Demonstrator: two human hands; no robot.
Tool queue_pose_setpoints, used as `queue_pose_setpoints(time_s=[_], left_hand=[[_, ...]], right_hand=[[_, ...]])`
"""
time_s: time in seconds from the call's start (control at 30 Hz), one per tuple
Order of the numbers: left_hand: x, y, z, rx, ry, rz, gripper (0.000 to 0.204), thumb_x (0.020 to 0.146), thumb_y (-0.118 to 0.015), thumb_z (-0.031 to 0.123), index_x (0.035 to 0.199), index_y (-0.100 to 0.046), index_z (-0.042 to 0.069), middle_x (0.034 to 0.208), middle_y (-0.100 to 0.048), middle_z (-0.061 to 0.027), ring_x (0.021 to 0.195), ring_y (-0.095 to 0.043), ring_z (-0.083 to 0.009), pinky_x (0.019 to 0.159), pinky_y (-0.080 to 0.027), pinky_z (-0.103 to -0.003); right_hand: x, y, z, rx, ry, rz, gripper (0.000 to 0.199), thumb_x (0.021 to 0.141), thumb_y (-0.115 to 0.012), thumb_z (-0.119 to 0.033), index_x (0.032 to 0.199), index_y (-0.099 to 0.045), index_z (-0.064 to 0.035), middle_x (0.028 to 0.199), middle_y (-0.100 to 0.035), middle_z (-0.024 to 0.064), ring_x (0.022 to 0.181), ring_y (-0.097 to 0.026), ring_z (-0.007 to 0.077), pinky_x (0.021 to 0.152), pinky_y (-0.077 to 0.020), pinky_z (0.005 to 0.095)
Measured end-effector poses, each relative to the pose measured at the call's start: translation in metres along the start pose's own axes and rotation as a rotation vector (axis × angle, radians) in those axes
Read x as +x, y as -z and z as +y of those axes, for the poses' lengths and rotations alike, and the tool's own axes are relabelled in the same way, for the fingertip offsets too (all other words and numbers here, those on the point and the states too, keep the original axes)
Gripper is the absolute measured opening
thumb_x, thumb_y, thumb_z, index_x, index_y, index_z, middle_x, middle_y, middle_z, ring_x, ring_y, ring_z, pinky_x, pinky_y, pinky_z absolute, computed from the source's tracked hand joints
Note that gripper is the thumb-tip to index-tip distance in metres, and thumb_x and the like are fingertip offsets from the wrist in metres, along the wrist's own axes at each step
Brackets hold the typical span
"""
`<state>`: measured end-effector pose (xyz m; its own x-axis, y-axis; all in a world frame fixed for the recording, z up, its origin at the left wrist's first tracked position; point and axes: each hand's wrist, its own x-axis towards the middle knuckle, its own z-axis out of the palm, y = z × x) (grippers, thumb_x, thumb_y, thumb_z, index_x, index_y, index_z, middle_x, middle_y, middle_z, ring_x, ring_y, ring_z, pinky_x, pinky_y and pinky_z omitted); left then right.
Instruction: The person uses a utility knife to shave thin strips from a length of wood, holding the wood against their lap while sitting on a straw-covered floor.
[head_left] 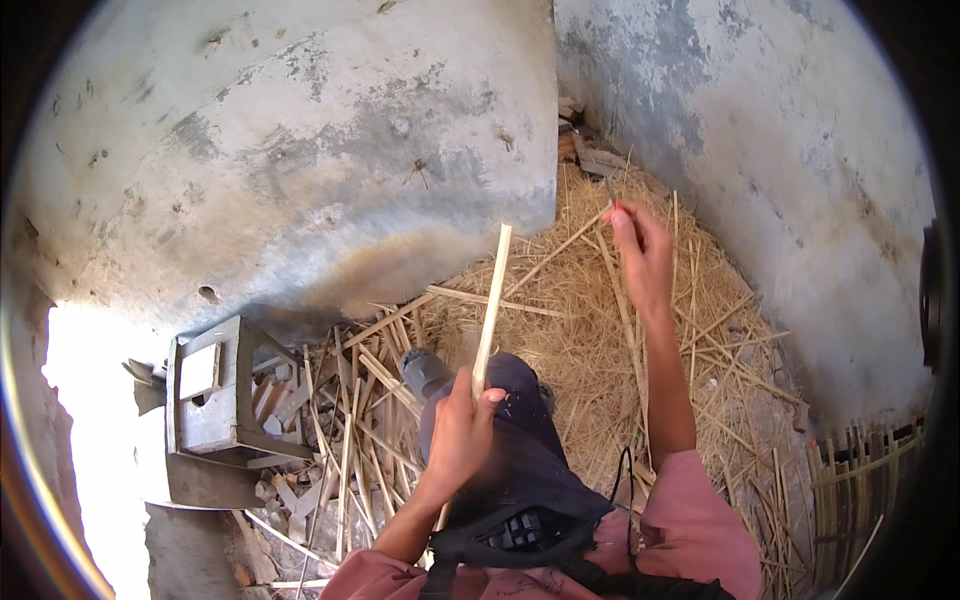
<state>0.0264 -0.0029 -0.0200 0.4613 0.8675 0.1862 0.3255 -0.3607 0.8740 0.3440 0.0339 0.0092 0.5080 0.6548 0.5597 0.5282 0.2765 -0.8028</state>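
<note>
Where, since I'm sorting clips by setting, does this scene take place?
Probably a rundown room serving as a makeshift workspace: blotchy, worn wall, heaped straw-like shavings and a pale strip in the person's left hand.

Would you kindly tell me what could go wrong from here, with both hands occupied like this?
1. The slim red-ended tool in the right hand may be a blade; if brought to the pale strip, it could slip toward the bare left hand.
2. The strip's split-looking edges might leave splinters in that hand.
3. Loose sticks lie close to the grey-shod foot, so a step could catch or roll on them.
</note>
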Motion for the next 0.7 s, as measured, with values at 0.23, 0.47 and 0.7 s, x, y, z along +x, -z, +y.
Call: queue_pose_setpoints(time_s=[0.23, 0.47, 0.7], left_hand=[[0.004, -0.001, -0.003, -0.074, 0.015, -0.065, 0.033, 0.111, -0.057, 0.032, 0.102, -0.052, 0.001, 0.074, -0.052, -0.0052, 0.067, -0.046, -0.0128, 0.06, -0.042, -0.032], [0.003, -0.004, 0.004, -0.059, 0.007, -0.05, 0.036, 0.107, -0.065, 0.03, 0.107, -0.046, -0.001, 0.063, -0.057, -0.0201, 0.055, -0.056, -0.0381, 0.053, -0.043, -0.044], [0.003, -0.002, 0.01, -0.013, 0.043, -0.062, 0.034, 0.107, -0.065, 0.027, 0.108, -0.047, -0.001, 0.068, -0.061, -0.0229, 0.063, -0.062, -0.0452, 0.056, -0.046, -0.046]], right_hand=[[-0.07, -0.019, -0.028, 0.281, -0.114, -0.358, 0.025, 0.096, -0.077, -0.025, 0.107, -0.071, -0.0035, 0.072, -0.055, -0.0076, 0.064, -0.043, 0.0027, 0.059, -0.0352, 0.0231], [-0.105, -0.04, -0.058, 0.381, -0.143, -0.513, 0.025, 0.088, -0.086, -0.023, 0.101, -0.075, -0.0044, 0.067, -0.05, -0.0045, 0.062, -0.043, 0.0035, 0.056, -0.0356, 0.025], [-0.104, -0.048, -0.049, 0.338, -0.067, -0.552, 0.024, 0.091, -0.083, -0.022, 0.101, -0.076, -0.0012, 0.068, -0.055, -0.0015, 0.062, -0.045, 0.0053, 0.057, -0.0369, 0.0269]])
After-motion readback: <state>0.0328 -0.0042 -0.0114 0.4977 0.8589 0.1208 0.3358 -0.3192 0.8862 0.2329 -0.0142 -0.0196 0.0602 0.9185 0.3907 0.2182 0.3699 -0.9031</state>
